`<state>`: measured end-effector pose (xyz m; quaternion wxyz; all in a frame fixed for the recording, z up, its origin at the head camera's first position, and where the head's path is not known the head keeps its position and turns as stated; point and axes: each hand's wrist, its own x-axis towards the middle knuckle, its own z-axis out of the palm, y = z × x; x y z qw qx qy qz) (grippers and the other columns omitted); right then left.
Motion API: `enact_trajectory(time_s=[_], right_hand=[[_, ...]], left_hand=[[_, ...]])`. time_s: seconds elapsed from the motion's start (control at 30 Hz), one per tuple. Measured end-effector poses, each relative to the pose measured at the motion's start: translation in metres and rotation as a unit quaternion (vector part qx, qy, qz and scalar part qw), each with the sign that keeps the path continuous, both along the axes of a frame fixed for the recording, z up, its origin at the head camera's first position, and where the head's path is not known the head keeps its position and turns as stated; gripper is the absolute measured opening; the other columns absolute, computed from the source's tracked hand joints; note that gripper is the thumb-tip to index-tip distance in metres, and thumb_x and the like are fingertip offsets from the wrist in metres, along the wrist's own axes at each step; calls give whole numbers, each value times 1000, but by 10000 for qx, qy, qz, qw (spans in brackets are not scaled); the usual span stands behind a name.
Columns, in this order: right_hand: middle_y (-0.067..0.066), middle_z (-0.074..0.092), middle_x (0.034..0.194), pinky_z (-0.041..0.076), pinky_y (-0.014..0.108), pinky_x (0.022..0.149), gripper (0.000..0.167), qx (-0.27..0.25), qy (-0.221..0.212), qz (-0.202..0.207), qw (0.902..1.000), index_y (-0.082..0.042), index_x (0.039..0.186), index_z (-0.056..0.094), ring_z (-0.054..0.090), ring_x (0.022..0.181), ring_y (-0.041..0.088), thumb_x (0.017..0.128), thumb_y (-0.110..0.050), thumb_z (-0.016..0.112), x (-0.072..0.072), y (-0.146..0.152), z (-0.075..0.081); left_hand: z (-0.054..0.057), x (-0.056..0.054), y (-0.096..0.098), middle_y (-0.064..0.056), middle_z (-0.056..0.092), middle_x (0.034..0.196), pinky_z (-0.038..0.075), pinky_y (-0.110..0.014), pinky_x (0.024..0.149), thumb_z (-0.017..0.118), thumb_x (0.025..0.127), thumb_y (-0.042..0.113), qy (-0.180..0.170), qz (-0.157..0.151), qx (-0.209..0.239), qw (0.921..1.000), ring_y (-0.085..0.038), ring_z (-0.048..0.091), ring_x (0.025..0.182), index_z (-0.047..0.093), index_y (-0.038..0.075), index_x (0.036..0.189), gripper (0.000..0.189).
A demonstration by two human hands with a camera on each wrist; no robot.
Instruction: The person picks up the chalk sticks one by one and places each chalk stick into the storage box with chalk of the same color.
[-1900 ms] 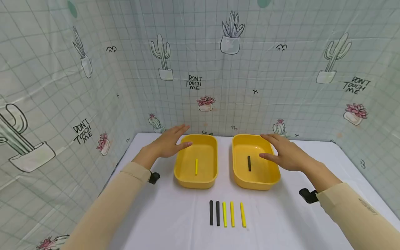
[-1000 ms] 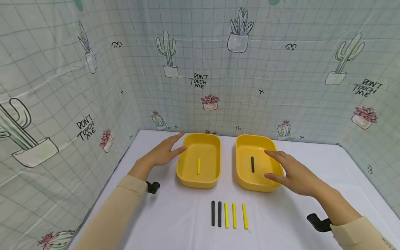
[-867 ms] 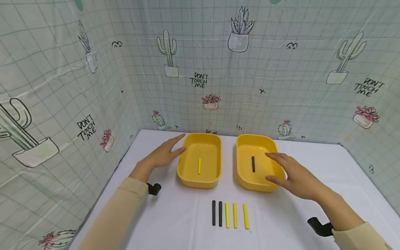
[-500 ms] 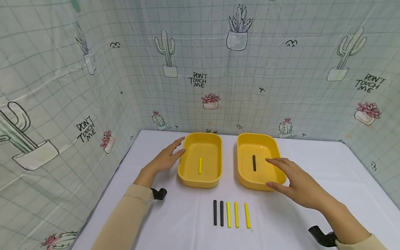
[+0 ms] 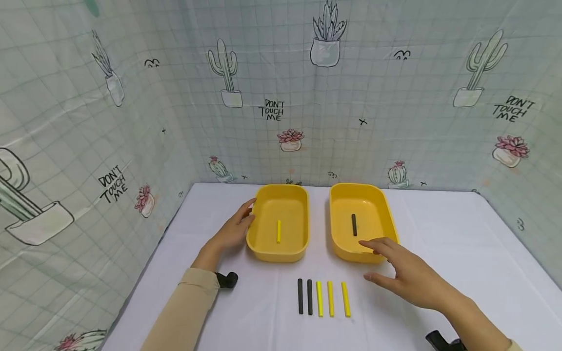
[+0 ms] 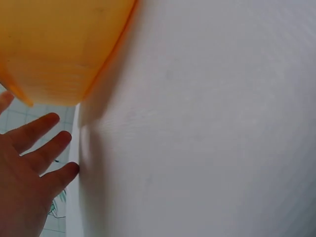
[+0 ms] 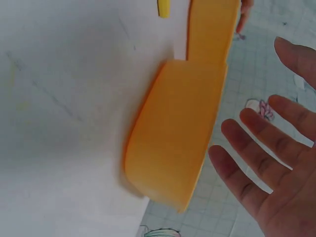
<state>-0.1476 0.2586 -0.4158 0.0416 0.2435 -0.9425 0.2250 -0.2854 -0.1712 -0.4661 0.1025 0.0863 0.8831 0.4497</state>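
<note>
My left hand point(image 5: 231, 231) is at the left side of the left yellow tray point(image 5: 277, 257), fingertips by its rim; whether they touch it I cannot tell. In the left wrist view its fingers are spread beside the tray wall point(image 6: 59, 44). A short yellow stick point(image 5: 278, 231) lies in that tray. My right hand point(image 5: 410, 274) hovers with relaxed fingers over the near right corner of the right yellow tray point(image 5: 340, 251), which holds a black stick point(image 5: 353, 225). Two black sticks point(image 5: 300, 296) and three yellow sticks point(image 5: 331, 299) lie in a row in front of the trays.
The trays stand side by side with a narrow gap on a white tabletop point(image 5: 263, 312). Behind and at the sides hangs a grid-patterned cloth point(image 5: 254, 141) with cactus drawings. A black wrist mount point(image 5: 226, 280) sits at my left cuff.
My right hand has drawn back from above the right tray toward me and lower. My left hand has come down closer to the left tray's side. The sticks and trays have stayed in place.
</note>
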Motion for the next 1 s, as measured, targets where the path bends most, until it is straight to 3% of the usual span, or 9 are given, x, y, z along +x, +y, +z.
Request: enact_trajectory(time_s=[0.2, 0.4, 0.6, 1.0], right_hand=[[-10, 62, 133, 57, 43, 99, 61, 157, -423, -38, 9990, -23, 142, 59, 65, 116, 16, 90, -47, 79, 2, -8, -7], [-13, 60, 123, 59, 36, 91, 59, 363, -209, 86, 9991, -25, 139, 61, 62, 108, 11, 87, -40, 84, 10, -19, -12], [-13, 57, 133, 58, 40, 96, 63, 466, -355, 309, 9978, -25, 138, 61, 62, 115, 11, 83, -42, 87, 9, -27, -22], [-15, 54, 136, 53, 44, 105, 75, 652, -949, 583, 9916, -26, 138, 62, 58, 123, 14, 73, -46, 93, 9, -42, -37]], left_hand=[[-6, -1, -1, -16, 26, 171, 20, -62, 127, 36, 113, 31, -62, -91, 221, 9997, -39, 24, 158, 21, 36, 165, 55], [-13, -1, -4, -14, 24, 172, 14, -63, 128, 36, 113, 36, -103, -112, 456, 9988, -37, 21, 160, 25, 38, 164, 52], [-19, 0, -5, -10, 24, 173, 10, -64, 128, 37, 112, 45, -145, 72, 617, 9980, -33, 19, 161, 26, 47, 161, 50], [-22, 3, -6, -9, 28, 171, 9, -68, 126, 42, 110, 48, -287, 205, 935, 9950, -35, 21, 160, 32, 48, 159, 50]])
